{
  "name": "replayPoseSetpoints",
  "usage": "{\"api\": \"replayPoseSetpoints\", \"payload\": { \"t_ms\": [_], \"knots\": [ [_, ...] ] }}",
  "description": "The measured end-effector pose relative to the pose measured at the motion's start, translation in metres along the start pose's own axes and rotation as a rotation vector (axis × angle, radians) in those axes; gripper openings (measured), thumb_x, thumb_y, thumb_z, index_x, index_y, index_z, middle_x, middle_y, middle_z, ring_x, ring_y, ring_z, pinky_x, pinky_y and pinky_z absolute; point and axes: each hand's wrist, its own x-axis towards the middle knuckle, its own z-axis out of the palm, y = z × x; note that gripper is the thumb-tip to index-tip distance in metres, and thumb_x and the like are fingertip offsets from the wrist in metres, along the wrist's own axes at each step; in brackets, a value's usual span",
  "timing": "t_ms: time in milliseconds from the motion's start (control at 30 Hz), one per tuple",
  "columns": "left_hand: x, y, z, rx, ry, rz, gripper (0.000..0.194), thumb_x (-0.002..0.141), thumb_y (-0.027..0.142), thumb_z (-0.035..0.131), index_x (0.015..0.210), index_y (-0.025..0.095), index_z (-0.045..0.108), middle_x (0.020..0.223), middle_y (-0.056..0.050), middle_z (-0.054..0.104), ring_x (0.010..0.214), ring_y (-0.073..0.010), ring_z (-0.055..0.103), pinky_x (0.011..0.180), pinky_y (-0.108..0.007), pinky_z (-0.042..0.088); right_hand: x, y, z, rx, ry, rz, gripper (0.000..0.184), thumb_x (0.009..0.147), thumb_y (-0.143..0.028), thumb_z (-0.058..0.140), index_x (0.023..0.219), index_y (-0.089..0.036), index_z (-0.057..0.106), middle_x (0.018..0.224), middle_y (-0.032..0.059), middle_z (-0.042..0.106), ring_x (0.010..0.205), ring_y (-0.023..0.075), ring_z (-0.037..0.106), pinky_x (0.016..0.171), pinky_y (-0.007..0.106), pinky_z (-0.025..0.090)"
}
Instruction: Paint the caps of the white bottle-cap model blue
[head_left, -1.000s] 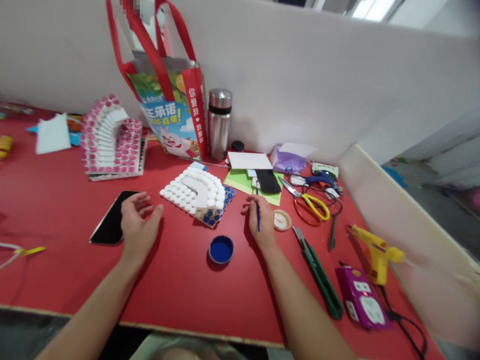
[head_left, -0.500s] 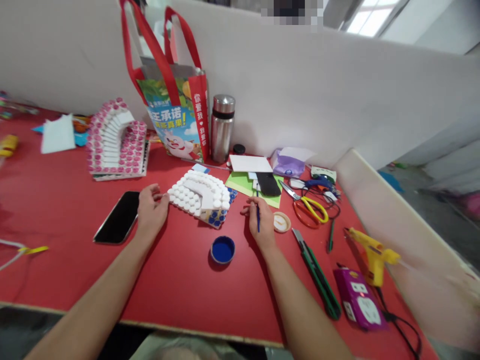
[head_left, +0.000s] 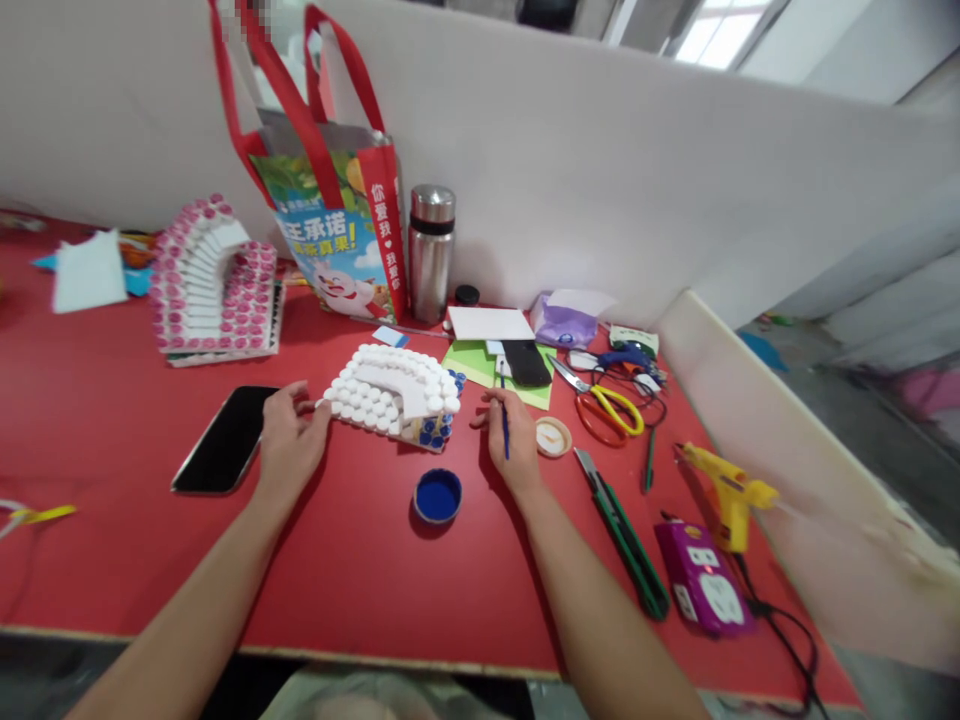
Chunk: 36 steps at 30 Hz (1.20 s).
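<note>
- Left hand (head_left: 294, 440) is half curled, thumb and fingertips at the left corner of the white-dotted model (head_left: 367, 400); whether it pinches that corner, I cannot tell.
- Right hand (head_left: 514, 440), to the right of the model, is closed in a pen grip around a slim blue brush (head_left: 505, 425), which is apart from the model.
- Red surface (head_left: 375, 590) bears the model.
- Shopping bag (head_left: 337, 240) with red handles stands behind the model.
- Pink-dotted piece (head_left: 196, 300) sits behind and left of it.
- Steel flask (head_left: 432, 258) stands behind it.
- Black phone (head_left: 225, 440) lies left of it.
- Dish of blue paint (head_left: 438, 519) sits just in front of it.
</note>
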Motion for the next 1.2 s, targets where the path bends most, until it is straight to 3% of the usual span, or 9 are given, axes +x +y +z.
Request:
{"api": "replayPoseSetpoints", "payload": {
  "t_ms": [133, 333, 733, 900, 1033, 1200],
  "knots": [
    [-0.006, -0.003, -0.003, 0.000, 0.009, 0.017, 0.047, 0.089, 0.045, 0.068, 0.128, 0.019, 0.062, 0.132, -0.013, 0.062, 0.098, -0.0231, 0.070, 0.088, -0.039, 0.060, -0.001, -0.003, 0.000, -0.008, -0.045, -0.011, 0.031, 0.115, -0.040, 0.038, 0.124, -0.022, 0.062, 0.085, 0.0051, 0.076, 0.086, 0.0232, 0.080, 0.087, 0.042, 0.062],
    [-0.016, -0.001, -0.007, 0.058, -0.014, 0.103, 0.055, 0.092, 0.052, 0.065, 0.133, 0.015, 0.062, 0.132, -0.017, 0.061, 0.089, -0.0220, 0.066, 0.089, -0.044, 0.059, -0.001, -0.003, 0.000, 0.014, -0.049, 0.038, 0.032, 0.115, -0.042, 0.039, 0.124, -0.022, 0.061, 0.110, 0.0113, 0.078, 0.082, 0.0215, 0.080, 0.077, 0.038, 0.062],
    [-0.040, 0.013, -0.019, 0.138, -0.035, 0.182, 0.058, 0.091, 0.058, 0.060, 0.130, 0.015, 0.061, 0.124, -0.016, 0.064, 0.089, -0.0259, 0.067, 0.081, -0.043, 0.059, -0.001, -0.001, 0.003, 0.116, -0.099, 0.020, 0.034, 0.115, -0.048, 0.037, 0.123, -0.023, 0.057, 0.099, 0.0102, 0.077, 0.076, 0.0221, 0.079, 0.074, 0.040, 0.065],
    [-0.058, 0.014, -0.027, 0.191, -0.036, 0.216, 0.057, 0.094, 0.057, 0.060, 0.132, 0.015, 0.061, 0.107, -0.010, 0.062, 0.083, -0.0251, 0.064, 0.083, -0.046, 0.060, 0.002, 0.000, 0.004, 0.208, -0.155, 0.013, 0.040, 0.113, -0.059, 0.039, 0.126, -0.024, 0.053, 0.120, 0.0157, 0.077, 0.088, 0.0229, 0.081, 0.078, 0.040, 0.069],
    [-0.076, 0.015, -0.032, 0.139, -0.045, 0.250, 0.055, 0.095, 0.053, 0.062, 0.136, 0.017, 0.058, 0.127, -0.016, 0.061, 0.087, -0.0236, 0.069, 0.078, -0.042, 0.062, 0.003, -0.003, 0.004, 0.170, -0.164, -0.035, 0.035, 0.114, -0.053, 0.038, 0.129, -0.024, 0.052, 0.132, 0.0180, 0.074, 0.107, 0.0257, 0.081, 0.093, 0.044, 0.069],
    [-0.090, 0.012, -0.033, 0.080, -0.065, 0.297, 0.053, 0.097, 0.048, 0.065, 0.139, 0.016, 0.057, 0.139, -0.019, 0.057, 0.095, -0.0241, 0.073, 0.083, -0.044, 0.066, -0.003, -0.005, -0.003, 0.056, -0.107, -0.029, 0.028, 0.113, -0.038, 0.037, 0.128, -0.023, 0.055, 0.108, 0.0125, 0.077, 0.101, 0.0257, 0.081, 0.094, 0.047, 0.066]
  ]
}}
